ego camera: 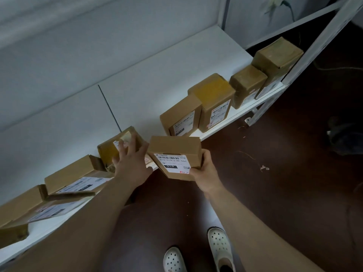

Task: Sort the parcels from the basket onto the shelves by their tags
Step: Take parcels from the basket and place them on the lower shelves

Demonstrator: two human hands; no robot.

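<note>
Shelf edge: the white shelf (157, 85) runs on a slant from lower left to upper right; its front lip passes just behind the held parcel (176, 148).
Open room: a bare stretch of shelf lies between the taped parcel (110, 152) and the four upright parcels (214, 99) to the right; the back of the shelf is bare along the wall.
Left end: flat parcels (72, 177) lie overlapping, some hanging over the lip.
Right end: a slanted frame post (322, 42) closes the shelf.
Below: dark floor (284, 163).
Held parcel, place: in the air just in front of the lip, facing the bare stretch.
Held parcel, look: plain brown box, tilted, its white label (172, 162) toward the camera with a barcode, a black block reading 010 and a red mark at the corner.
Right hand (206, 169): fingers clamped round the box's right end.
Left hand (131, 161): fingers spread straight, resting on the taped parcel.
</note>
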